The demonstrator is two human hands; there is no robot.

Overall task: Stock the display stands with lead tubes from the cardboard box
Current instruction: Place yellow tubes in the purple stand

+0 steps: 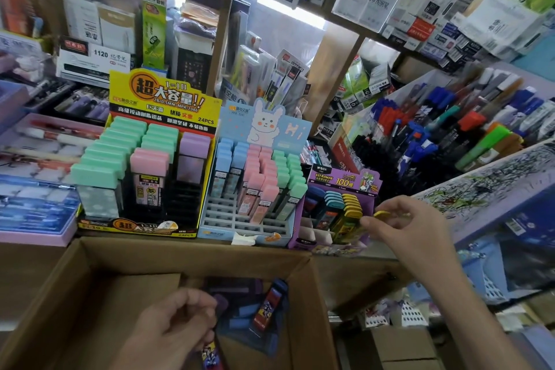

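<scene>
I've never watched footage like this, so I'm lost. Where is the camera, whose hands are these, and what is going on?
There is no machine: a person wears a camera on the head, looking down at their own bare hands. The right hand pinches a yellow-capped lead tube at the purple display stand. The left hand grips a second tube over the open cardboard box, where more tubes lie. A yellow stand and a blue rabbit stand sit beside the purple one.

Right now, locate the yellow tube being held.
Head view, right of centre: the right hand pinches the yellow tube beside the yellow row in the purple display stand.
</scene>
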